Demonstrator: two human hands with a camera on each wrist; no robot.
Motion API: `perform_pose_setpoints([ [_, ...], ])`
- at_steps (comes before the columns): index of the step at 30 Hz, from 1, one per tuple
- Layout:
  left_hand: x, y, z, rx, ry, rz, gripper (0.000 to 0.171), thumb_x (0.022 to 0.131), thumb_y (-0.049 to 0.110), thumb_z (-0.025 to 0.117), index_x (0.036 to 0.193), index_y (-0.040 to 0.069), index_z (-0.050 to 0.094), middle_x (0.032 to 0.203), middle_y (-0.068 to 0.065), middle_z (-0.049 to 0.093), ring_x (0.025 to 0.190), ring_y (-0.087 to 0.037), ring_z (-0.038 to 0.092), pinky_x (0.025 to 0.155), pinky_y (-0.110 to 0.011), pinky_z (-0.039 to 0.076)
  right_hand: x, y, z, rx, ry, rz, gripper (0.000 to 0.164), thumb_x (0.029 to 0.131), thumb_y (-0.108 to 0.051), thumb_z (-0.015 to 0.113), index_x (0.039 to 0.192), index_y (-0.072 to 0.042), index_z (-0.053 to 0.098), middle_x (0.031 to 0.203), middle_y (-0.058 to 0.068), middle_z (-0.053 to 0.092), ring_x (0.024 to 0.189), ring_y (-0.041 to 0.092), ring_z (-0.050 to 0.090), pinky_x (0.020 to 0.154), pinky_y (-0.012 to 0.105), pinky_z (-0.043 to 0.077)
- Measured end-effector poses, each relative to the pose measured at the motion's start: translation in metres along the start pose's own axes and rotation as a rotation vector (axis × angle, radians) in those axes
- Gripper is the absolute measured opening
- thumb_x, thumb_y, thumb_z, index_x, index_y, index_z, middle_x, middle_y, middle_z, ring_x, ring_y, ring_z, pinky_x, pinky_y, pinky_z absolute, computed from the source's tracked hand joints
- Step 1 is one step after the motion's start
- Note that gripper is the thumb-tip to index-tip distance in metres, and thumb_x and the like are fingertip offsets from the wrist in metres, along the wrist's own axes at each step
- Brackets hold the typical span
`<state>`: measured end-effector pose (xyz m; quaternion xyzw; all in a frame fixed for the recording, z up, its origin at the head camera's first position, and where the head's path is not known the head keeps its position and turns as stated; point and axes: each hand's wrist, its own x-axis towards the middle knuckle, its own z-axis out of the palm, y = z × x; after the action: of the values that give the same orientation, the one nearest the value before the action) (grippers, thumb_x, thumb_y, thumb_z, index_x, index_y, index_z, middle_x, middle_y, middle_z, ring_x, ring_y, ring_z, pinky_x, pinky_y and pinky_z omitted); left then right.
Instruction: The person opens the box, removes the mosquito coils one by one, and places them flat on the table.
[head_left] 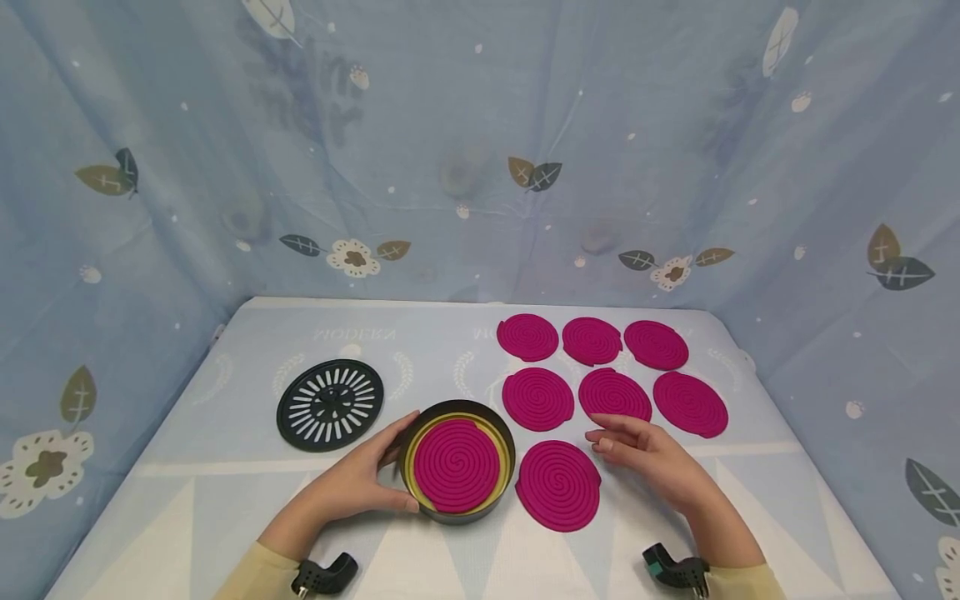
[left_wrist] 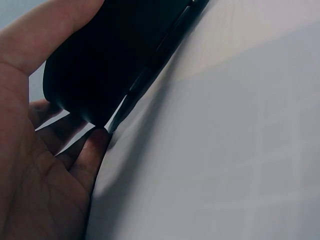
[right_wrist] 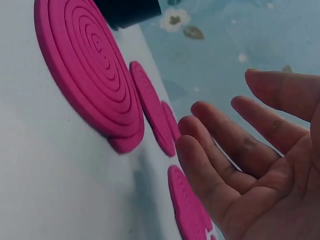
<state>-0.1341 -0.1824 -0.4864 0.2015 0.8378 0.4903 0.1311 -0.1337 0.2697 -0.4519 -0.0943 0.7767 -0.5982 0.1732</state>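
In the head view my left hand [head_left: 360,479] grips the left side of a dark round tin [head_left: 465,518], thumb along its near side and fingers behind. The left wrist view shows those fingers curved against the dark wall of the tin [left_wrist: 100,55]. Inside, on a yellow lining, lies a magenta mosquito coil [head_left: 457,465], flat and centred. My right hand [head_left: 641,450] hovers with loosely bent fingers and nothing in them. Its fingertips overlap the near edge of a coil [head_left: 615,395] in the middle row. Another coil [head_left: 558,486] lies between tin and right hand.
Several more magenta coils lie flat in rows at the back right, among them one at the far corner [head_left: 656,345]. Left of the tin lies a black slotted lid [head_left: 333,402]. A patterned blue curtain [head_left: 465,150] surrounds the table's back and sides.
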Motion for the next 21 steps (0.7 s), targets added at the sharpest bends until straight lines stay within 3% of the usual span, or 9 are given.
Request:
perform_pose_setpoints([
  [5,0.000,0.001,0.000,0.001,-0.001,-0.004,0.125,0.055,0.051,0.094,0.157,0.026,0.025,0.158,0.008,0.029,0.143,-0.012,0.031,0.114,-0.029,0.035,0.012,-0.015,0.006,-0.028,-0.047,-0.038,0.057,0.096,-0.020,0.066,0.145,-0.001,0.045,0.130,0.019,0.060,0.119,0.036,0.059,0.096,0.029,0.055],
  [10,0.000,0.001,0.001,0.000,-0.006,-0.003,0.126,0.056,0.051,0.094,0.158,0.022,0.025,0.158,0.007,0.029,0.143,-0.014,0.031,0.114,-0.030,0.035,0.025,-0.034,0.018,-0.104,-0.076,-0.061,0.053,0.096,-0.026,0.066,0.143,-0.009,0.051,0.129,0.016,0.062,0.116,0.028,0.062,0.096,0.031,0.055],
  [16,-0.001,0.002,0.000,-0.018,-0.009,-0.003,0.126,0.056,0.048,0.094,0.158,0.020,0.025,0.158,0.008,0.028,0.143,-0.012,0.030,0.114,-0.029,0.035,0.042,-0.055,0.035,-0.119,-0.130,-0.075,0.048,0.094,-0.028,0.069,0.139,-0.018,0.056,0.128,0.007,0.064,0.116,0.023,0.062,0.097,0.035,0.055],
  [21,0.000,0.002,0.000,-0.011,-0.005,-0.002,0.126,0.056,0.049,0.094,0.158,0.021,0.025,0.159,0.008,0.028,0.143,-0.012,0.029,0.114,-0.030,0.034,0.056,-0.066,0.050,-0.128,-0.194,-0.112,0.047,0.095,-0.028,0.068,0.139,-0.017,0.056,0.129,0.004,0.063,0.121,0.022,0.058,0.097,0.036,0.055],
])
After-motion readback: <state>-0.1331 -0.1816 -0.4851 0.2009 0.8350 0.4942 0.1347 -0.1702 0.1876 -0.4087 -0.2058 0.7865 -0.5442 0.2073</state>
